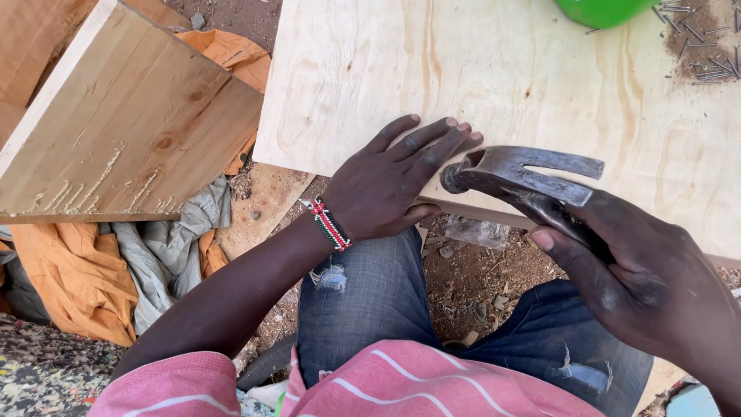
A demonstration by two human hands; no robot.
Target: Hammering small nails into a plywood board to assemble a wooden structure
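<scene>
**Outdoor dirt floor, plywood sheet being nailed at its near edge**

Bare dirt ground with wood scraps, orange and grey cloth (116, 262) piled at left, a loose pine board (123, 116) lying over it.

Plywood sheet (494, 85) fills the upper frame; its near edge runs just above the person's knees.

Left hand (386, 181): fingers flat and together on the sheet, right at the near edge, fingertips bunched toward the hammer head. Could be pinching a nail upright; fingers hide it, can't tell. Beaded wristband (332, 225) on that wrist.

Right hand (641, 278): closed around the handle of a steel claw hammer (517, 174), gripped high near the head. Head hangs just beside the left fingertips, striking face toward them, claw pointing right.

Loose nails (706, 46) scattered at the far right corner of the sheet, next to a green rounded object (602, 9), well apart from both hands.

Judgement: the step looks like setting or starting a nail along the near edge. Next move calls for a short, light tap, since the choked-up grip suits that, with the fingertips kept clear of the face.
</scene>
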